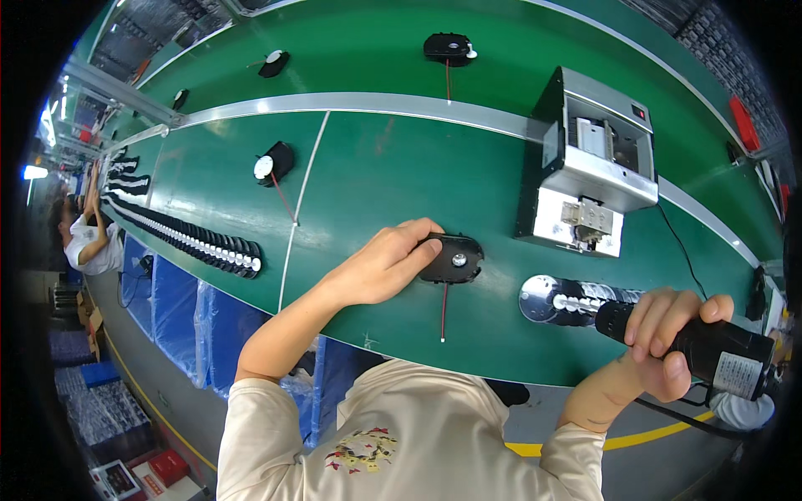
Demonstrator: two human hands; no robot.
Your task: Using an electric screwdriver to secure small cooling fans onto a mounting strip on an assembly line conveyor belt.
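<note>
My left hand [386, 260] grips the left edge of a black plastic housing [456, 260] between thumb and fingers. The housing lies on the green table and carries a small round metal part at its middle. A thin dark red wire [444, 313] runs from it toward me, ending in a small white connector. In my right hand [668, 327] is a black electric screwdriver [723, 355], held on its side with its nose to the left. Beside that nose lies a row of overlapping black and white parts [576, 305]; the tool covers part of this row.
A silver and black screw feeder [589, 159] stands beyond my right hand, with a cable behind it. A long row of black and white parts [184, 234] lies at left. Similar housings [274, 163] sit farther off, some on the far strip [368, 67]. Another person [92, 242] works at far left.
</note>
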